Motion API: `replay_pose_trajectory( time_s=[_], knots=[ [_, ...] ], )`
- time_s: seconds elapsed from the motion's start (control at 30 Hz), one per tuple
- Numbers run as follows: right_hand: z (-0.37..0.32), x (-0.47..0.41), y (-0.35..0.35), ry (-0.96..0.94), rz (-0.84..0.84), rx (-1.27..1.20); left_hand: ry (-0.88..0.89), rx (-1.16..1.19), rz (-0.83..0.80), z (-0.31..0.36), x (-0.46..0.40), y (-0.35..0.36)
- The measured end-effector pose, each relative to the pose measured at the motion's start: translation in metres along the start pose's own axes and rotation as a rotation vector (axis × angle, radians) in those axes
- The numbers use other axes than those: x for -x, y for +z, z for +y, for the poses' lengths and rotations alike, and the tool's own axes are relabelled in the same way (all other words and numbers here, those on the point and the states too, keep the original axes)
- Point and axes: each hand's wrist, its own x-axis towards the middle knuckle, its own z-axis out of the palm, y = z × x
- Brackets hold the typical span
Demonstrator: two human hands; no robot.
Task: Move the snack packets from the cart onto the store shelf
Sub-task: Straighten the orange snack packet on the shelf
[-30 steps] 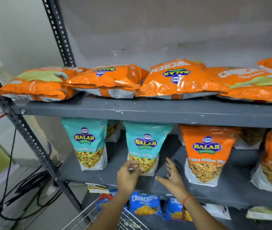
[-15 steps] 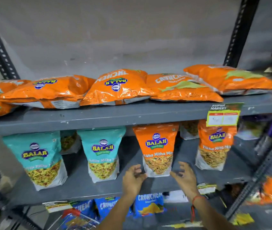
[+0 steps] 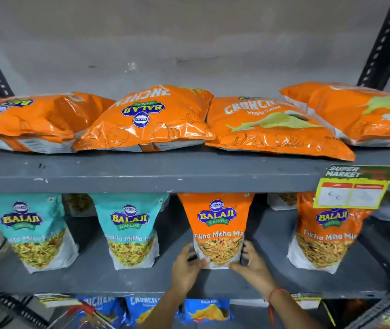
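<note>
An orange Balaji Tikha Mitha Mix packet [image 3: 217, 224] stands upright on the grey middle shelf [image 3: 98, 279]. My left hand [image 3: 186, 267] grips its lower left corner and my right hand [image 3: 252, 264] grips its lower right corner. A second orange Tikha Mitha packet [image 3: 324, 236] stands to the right. Two teal Balaji packets [image 3: 129, 229] [image 3: 32, 231] stand to the left. At the bottom left a bit of the wire cart [image 3: 79, 317] shows.
Several orange Crunchex bags [image 3: 146, 119] lie flat on the upper shelf [image 3: 141, 172]. A price tag [image 3: 353, 188] hangs from its right edge. Blue packets [image 3: 203, 309] sit on the shelf below. Black perforated uprights [image 3: 384, 41] frame the rack.
The view has shifted right along the shelf. Both hands moved from the teal packet, reached forward empty, and now hold the base of the orange Tikha Mitha packet.
</note>
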Motion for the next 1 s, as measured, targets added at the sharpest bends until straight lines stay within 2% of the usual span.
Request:
replay_pose_trajectory(
  time_s=[0.13, 0.27, 0.33, 0.53, 0.6, 0.67, 0.73, 0.8, 1.0],
  knots=[
    [-0.001, 0.006, -0.003, -0.006, -0.010, -0.021, 0.024, -0.033, 0.044, 0.005, 0.007, 0.002],
    [-0.008, 0.032, -0.011, 0.038, 0.093, -0.037, 0.102, -0.089, 0.303, 0.023, 0.031, 0.013],
    [-0.008, 0.051, -0.021, 0.029, 0.176, -0.022, 0.179, -0.113, 0.324, 0.034, 0.043, 0.025],
    [-0.010, 0.096, -0.076, 0.006, 0.488, -0.046, 0.331, -0.137, 0.019, 0.062, 0.063, 0.089],
    [-0.006, 0.104, -0.100, -0.006, 0.620, -0.082, 0.299, -0.147, -0.103, 0.062, 0.064, 0.115],
    [0.002, 0.104, -0.128, -0.010, 0.706, -0.111, 0.196, -0.137, -0.220, 0.058, 0.062, 0.140],
    [0.011, 0.098, -0.154, 0.066, 0.676, -0.062, 0.077, -0.117, -0.298, 0.053, 0.056, 0.165],
    [0.024, 0.085, -0.178, 0.156, 0.578, -0.038, -0.016, -0.122, -0.322, 0.051, 0.049, 0.186],
    [0.064, 0.041, -0.217, 0.209, 0.294, -0.079, -0.088, -0.022, -0.190, 0.049, 0.030, 0.228]
  ],
)
